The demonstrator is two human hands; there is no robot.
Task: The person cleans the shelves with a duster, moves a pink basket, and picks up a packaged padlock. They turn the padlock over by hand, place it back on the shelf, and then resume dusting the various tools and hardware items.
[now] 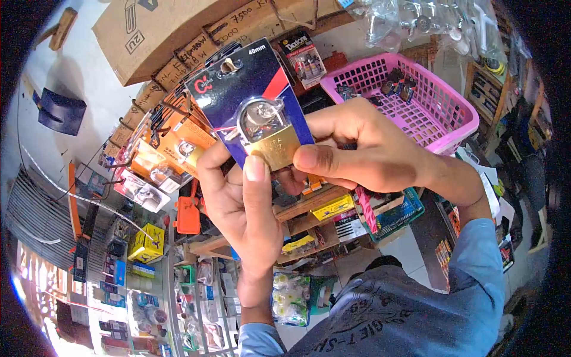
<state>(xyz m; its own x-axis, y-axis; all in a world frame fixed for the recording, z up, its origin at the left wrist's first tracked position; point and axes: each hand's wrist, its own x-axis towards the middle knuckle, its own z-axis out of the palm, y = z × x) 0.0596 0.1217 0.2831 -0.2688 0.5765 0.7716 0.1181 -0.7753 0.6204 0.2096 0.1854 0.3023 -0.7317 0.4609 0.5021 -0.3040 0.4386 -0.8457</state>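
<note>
A brass padlock point(275, 146) with a steel shackle sits in a clear blister on a dark blue card marked 40mm; the card's hang hole is near its top. Both hands hold this packaged padlock up in front of my chest. My left hand point(241, 205) grips the lower left corner, its thumb pressed on the front. At the lower right, my right hand point(369, 149) pinches the pack, with its thumb on the padlock body and its fingers behind. Parts of the fingers are hidden by the card.
Other carded padlocks point(189, 152) hang on metal hooks at the left. A pink plastic basket point(458, 110) with some small packs stands at the right. Behind the card are a Dextone pack point(303, 59) and a long cardboard box point(160, 35). Stocked glass shelves are lower left.
</note>
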